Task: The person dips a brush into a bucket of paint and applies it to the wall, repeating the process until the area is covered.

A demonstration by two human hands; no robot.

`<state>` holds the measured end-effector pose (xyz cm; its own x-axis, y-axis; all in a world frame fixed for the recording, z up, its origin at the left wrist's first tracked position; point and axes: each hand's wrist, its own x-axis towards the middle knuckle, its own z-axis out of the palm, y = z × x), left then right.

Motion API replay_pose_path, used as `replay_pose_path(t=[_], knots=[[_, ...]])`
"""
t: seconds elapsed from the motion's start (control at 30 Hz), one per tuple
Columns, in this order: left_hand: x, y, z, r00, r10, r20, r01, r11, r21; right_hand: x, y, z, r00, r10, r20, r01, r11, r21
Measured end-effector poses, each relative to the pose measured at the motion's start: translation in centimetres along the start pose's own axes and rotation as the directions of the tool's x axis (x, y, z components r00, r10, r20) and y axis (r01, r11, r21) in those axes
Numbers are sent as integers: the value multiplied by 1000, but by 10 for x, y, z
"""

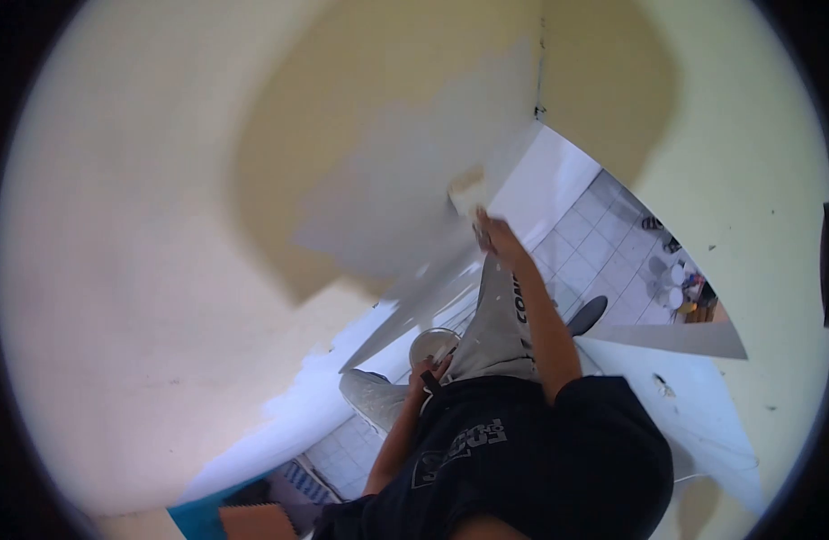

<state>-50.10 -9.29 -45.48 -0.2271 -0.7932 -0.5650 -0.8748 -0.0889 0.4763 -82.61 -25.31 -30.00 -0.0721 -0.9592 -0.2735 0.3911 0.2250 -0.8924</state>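
Observation:
My right hand (498, 238) is closed around the handle of a wide paintbrush (468, 190), its pale bristles at the wall (378, 126). Around the brush lies a patch of pale grey-white paint (387, 193) over the yellowish surface. Down by my waist, my left hand (430, 371) grips the rim of a round paint container (423, 345). Something light and slim shows inside the container, too small to name. My left fingers are bent over its near edge.
White floor tiles (594, 220) show through an opening on the right, with several small items (689, 288) on them. A wall corner (538, 112) stands ahead. At lower left lie an orange-brown notched piece (257, 522) and a teal object (194, 515).

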Motion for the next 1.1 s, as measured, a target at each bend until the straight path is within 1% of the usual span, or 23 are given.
replay_pose_path(t=[0.03,0.07,0.1,0.13,0.2,0.27,0.3,0.33,0.4,0.5,0.53,0.6,0.7,0.8,0.87,0.97,1.0,1.07,1.1], knots=[[-13,10,-5,991,44,-123,-53,996,-70,-7,33,-13,995,100,-8,-100,994,-40],[-11,11,-5,988,52,-148,-65,995,-80,-24,45,-9,969,232,-87,-239,967,-89],[-10,10,-4,984,57,-170,-72,994,-88,-40,57,-5,918,356,-175,-379,917,-124],[-15,10,-4,981,56,-184,-74,992,-97,-55,64,2,918,364,-156,-383,916,-118],[-14,15,-12,999,-40,-21,37,990,-135,-77,74,13,918,374,-130,-389,914,-113],[-13,15,-6,987,-61,-152,43,992,-117,-88,82,14,916,383,121,-371,922,-107],[-11,13,-7,990,-20,-143,-2,988,-153,-93,85,14,889,385,247,-371,923,-105],[3,-6,8,994,-9,-107,-3,993,-118,-97,86,17,875,416,247,-386,908,-163],[-10,5,-3,991,-12,-135,-17,978,-207,-100,83,25,841,480,251,-413,868,-277],[-11,5,-5,986,7,-166,-44,974,-223,-97,100,29,799,524,296,-434,842,-320],[-16,10,-11,985,16,-172,-56,972,-230,-100,100,35,801,533,271,-441,833,-335],[-19,15,-14,983,26,-181,-70,969,-237,-104,101,46,814,539,218,-448,820,-356],[-16,12,-12,981,25,-190,-71,968,-239,-106,108,50,806,525,274,-425,835,-350],[-16,11,-11,980,4,-199,-49,974,-220,-108,110,50,802,527,280,-406,826,-392],[-12,9,-7,978,-24,-206,-14,983,-183,-109,108,52,826,513,232,-351,791,-501],[-15,13,-6,956,-21,-292,-40,979,-198,-102,110,49,842,504,196,-265,700,-664],[-18,15,-8,958,-39,-283,-16,982,-188,-99,113,49,842,503,195,-230,662,-713],[-20,19,-13,958,-85,-274,40,985,-168,-92,114,45,831,504,234,-177,640,-748],[-21,21,-16,952,-84,-295,31,983,-179,-87,114,44,823,506,257,-147,628,-764]])
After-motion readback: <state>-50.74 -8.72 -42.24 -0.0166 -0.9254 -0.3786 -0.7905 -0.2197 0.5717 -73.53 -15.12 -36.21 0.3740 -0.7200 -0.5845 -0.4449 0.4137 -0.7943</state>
